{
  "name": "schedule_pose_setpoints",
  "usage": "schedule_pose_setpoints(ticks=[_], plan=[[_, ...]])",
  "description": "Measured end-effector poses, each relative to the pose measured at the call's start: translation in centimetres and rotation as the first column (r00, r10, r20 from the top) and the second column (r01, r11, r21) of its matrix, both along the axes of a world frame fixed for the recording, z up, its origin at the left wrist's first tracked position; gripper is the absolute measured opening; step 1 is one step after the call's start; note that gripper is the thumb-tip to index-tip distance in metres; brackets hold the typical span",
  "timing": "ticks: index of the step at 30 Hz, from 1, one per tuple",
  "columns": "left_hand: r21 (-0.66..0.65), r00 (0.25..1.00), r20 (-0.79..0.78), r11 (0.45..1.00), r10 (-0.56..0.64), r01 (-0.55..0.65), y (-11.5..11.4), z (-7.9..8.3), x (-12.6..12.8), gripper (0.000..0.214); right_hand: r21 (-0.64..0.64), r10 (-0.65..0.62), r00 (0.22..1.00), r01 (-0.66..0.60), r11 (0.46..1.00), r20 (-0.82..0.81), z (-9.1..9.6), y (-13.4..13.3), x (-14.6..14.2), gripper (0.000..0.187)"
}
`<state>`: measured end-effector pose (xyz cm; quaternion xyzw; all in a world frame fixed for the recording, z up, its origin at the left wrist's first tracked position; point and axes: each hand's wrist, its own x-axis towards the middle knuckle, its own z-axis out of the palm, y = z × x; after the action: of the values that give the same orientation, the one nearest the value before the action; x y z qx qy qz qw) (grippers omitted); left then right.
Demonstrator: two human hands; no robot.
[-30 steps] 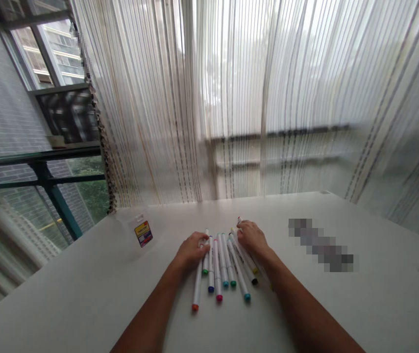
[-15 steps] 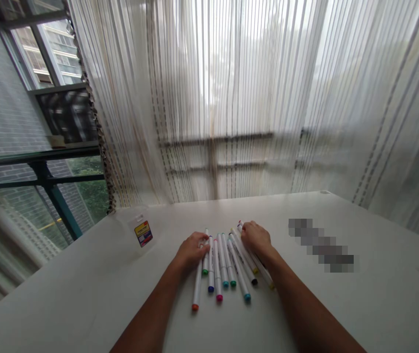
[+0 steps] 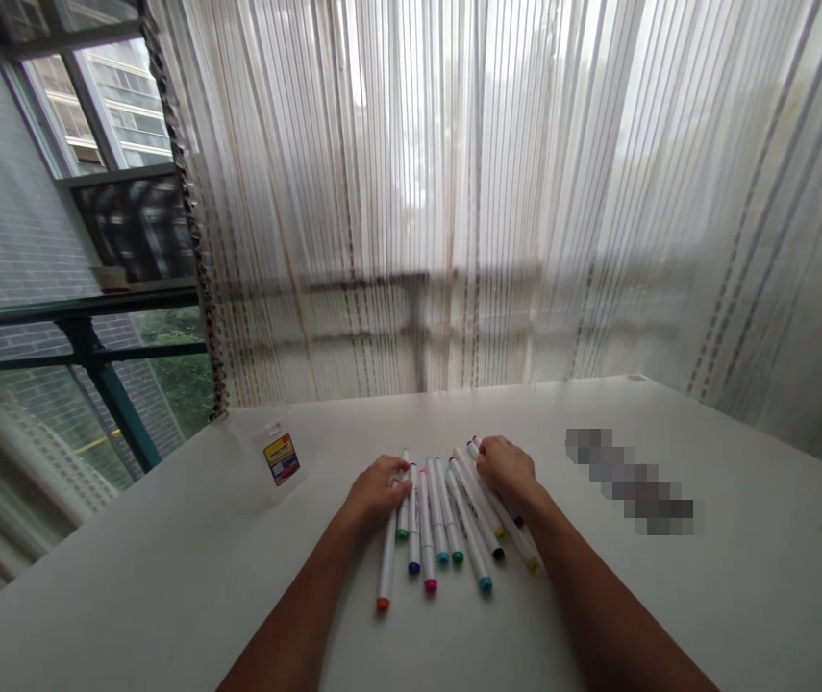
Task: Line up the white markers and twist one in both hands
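Several white marker pens (image 3: 446,519) with coloured caps lie side by side on a white table (image 3: 165,577), caps toward me. My left hand (image 3: 374,492) rests on the left edge of the row, fingers curled against the orange-capped and green-capped pens. At the right edge, my right hand (image 3: 506,468) lies with curled fingers over the far ends of the yellow-capped pens. Neither hand lifts a pen off the table.
A clear plastic pen case (image 3: 275,452) with a yellow and red label lies on the table's far left. Sheer striped curtains (image 3: 497,211) hang along the far edge. A blurred patch (image 3: 631,481) sits right of the pens. A window with railing (image 3: 86,317) is at left.
My right hand has slid slightly toward me and rightward, and the rightmost yellow-capped pens have fanned out a little. The curtain has shifted. The left hand has stayed put.
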<state>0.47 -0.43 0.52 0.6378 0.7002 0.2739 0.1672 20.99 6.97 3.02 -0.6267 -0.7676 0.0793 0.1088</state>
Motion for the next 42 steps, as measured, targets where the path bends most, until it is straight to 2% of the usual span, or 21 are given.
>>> schedule_pose_setpoints(ticks=[17, 31, 42], plan=[[0.002, 1.0, -0.012, 1.0, 0.012, -0.012, 0.03, -0.12, -0.07, 0.034, -0.029, -0.008, 1.0, 0.009, 1.0, 0.013, 0.22, -0.13, 0.04, 0.033], [-0.003, 1.0, -0.005, 1.0, 0.022, -0.022, -0.07, -0.08, -0.04, 0.034, 0.015, 0.028, 0.999, -0.028, 0.999, 0.016, -0.11, -0.12, 0.0, 0.032], [-0.016, 1.0, -0.008, 1.0, 0.025, -0.025, -0.02, 0.08, -0.03, 0.035, -0.006, 0.011, 1.0, -0.011, 1.0, 0.01, -0.1, -0.07, 0.01, 0.035]])
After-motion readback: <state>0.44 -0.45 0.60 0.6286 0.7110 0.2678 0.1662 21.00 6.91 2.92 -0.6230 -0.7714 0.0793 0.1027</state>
